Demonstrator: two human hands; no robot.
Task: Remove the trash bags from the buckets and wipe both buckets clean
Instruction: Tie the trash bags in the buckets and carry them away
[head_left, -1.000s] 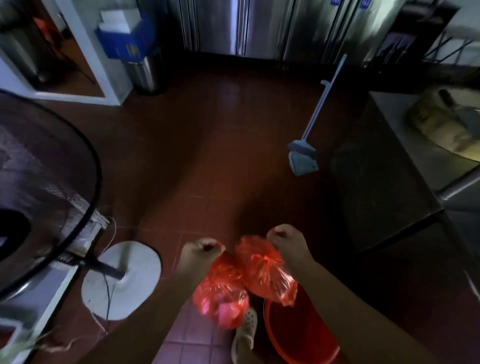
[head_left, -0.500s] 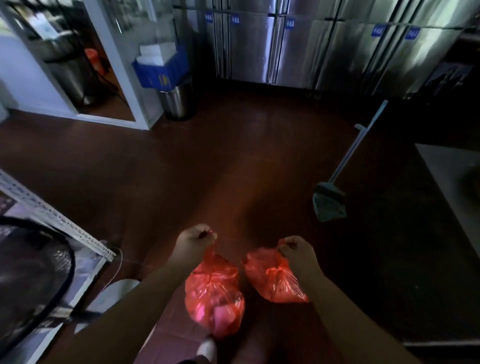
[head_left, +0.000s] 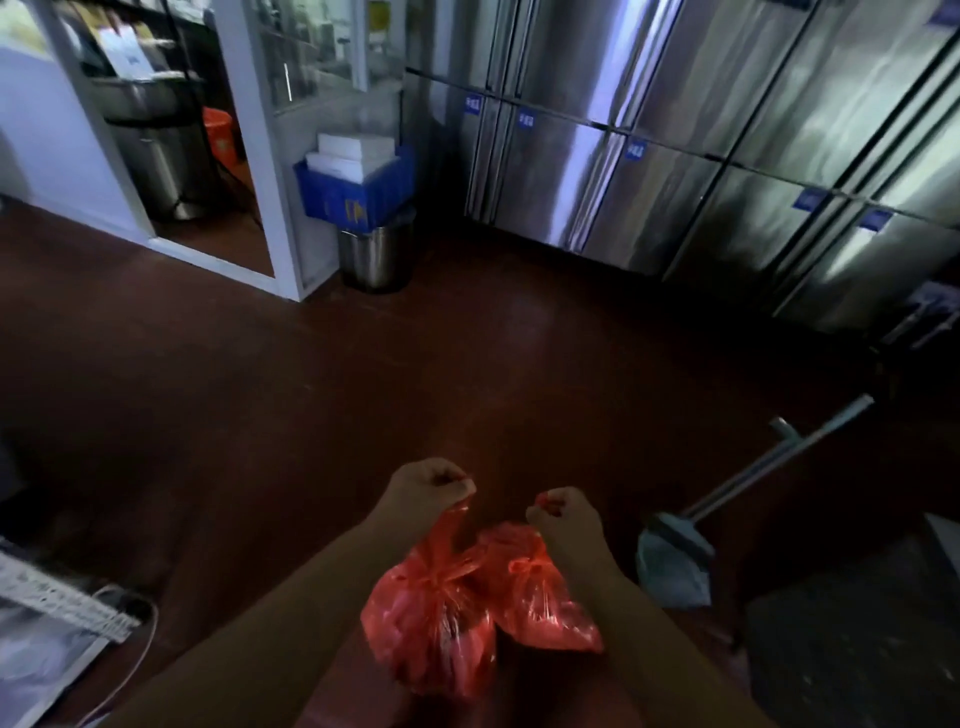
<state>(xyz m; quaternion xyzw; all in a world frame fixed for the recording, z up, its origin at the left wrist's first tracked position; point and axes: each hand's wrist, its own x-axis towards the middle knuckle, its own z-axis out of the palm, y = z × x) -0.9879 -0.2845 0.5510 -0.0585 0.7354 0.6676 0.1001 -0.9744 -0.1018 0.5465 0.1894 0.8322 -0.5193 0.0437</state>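
Two red plastic trash bags hang in front of me over the dark red floor. My left hand grips the gathered neck of the left trash bag, which hangs full and low. My right hand grips the top of the right trash bag, which is knotted and touches the left one. No bucket is in view.
A long-handled dustpan stands on the floor at the right. Steel fridge doors line the back wall. A steel bin with a blue crate on top stands by a white door frame. A metal rack edge and a cable lie at lower left.
My view has lifted and turned away from the red bucket and the fan, which have left the frame. Both hands still hold the bags, now hanging side by side and lower.
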